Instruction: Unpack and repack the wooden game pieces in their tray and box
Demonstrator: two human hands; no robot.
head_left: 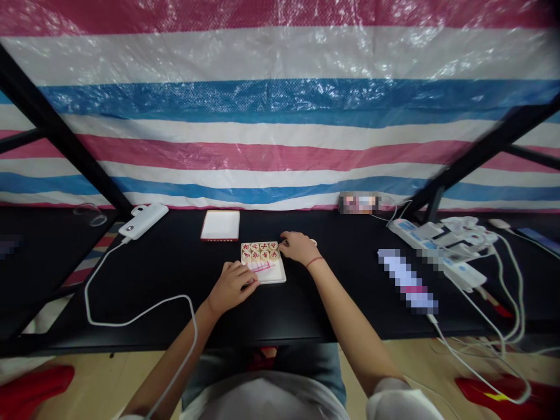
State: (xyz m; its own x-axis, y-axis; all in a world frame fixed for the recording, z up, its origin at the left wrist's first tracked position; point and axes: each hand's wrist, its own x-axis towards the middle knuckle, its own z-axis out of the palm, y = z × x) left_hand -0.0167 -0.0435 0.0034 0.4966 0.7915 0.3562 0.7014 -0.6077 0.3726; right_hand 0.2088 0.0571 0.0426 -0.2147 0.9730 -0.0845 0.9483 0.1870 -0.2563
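Note:
A shallow white box (275, 274) lies on the black table in front of me. Two rows of round xiangqi pieces (260, 251) with red characters fill its far part, and pink marks show on the bare near part. My left hand (233, 286) grips the box's near left corner with bent fingers. At the far right corner is my right hand (300, 248), its fingers curled in beside the pieces; whatever they hold is hidden. A pale round piece (314, 242) peeks out past the right hand's knuckles.
A square white lid (220, 226) with a red rim lies behind, to the left. Further left sits a white power bank (146, 220) with its cable looping over my left forearm. On the right are a blurred phone (406, 280), a power strip (437, 254) and tangled cables.

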